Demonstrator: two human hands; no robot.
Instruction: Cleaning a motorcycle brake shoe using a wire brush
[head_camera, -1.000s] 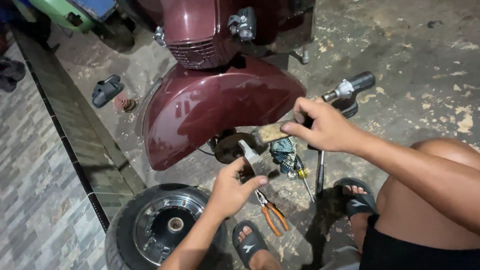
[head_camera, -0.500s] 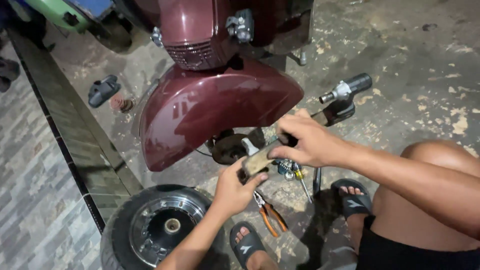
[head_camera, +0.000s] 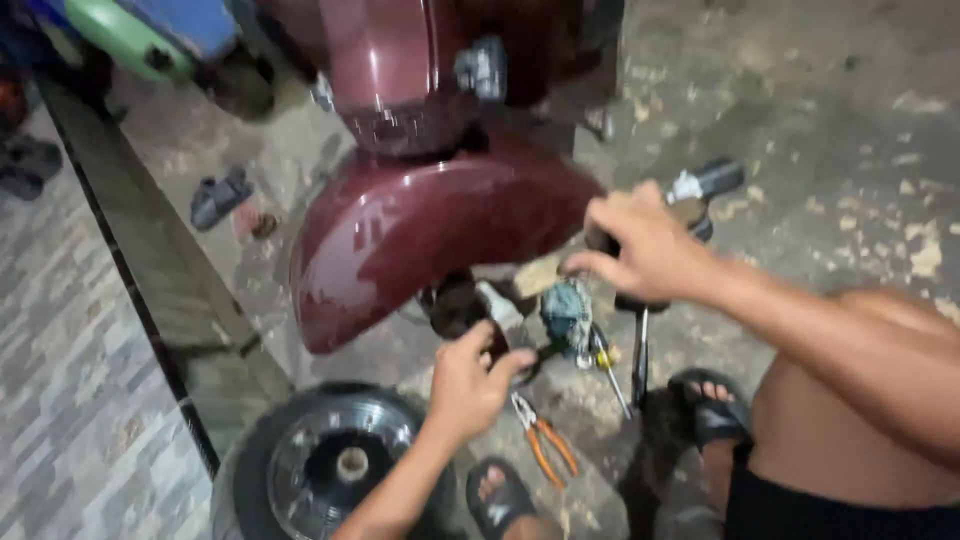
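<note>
A maroon scooter fender (head_camera: 440, 225) stands over a dark wheel hub (head_camera: 455, 300). My left hand (head_camera: 468, 385) reaches up to the hub and closes around a short grey metal tool (head_camera: 497, 302) that points at it. My right hand (head_camera: 640, 245) hovers to the right of the fender, closed on a tan wooden piece (head_camera: 540, 275) whose end sticks out toward the hub. The picture is blurred, so the exact grip on either piece is unclear.
On the concrete below lie a teal rag (head_camera: 567, 310), a screwdriver (head_camera: 605, 365), orange-handled pliers (head_camera: 545, 445), a dark bar tool (head_camera: 640, 355) and a black power tool (head_camera: 705, 185). A removed wheel (head_camera: 330, 465) lies bottom left. My sandalled feet (head_camera: 710, 415) flank the tools.
My right hand has lifted up and to the right with the wooden piece, away from the left hand. The left hand stays low by the hub. The camera has moved closer.
</note>
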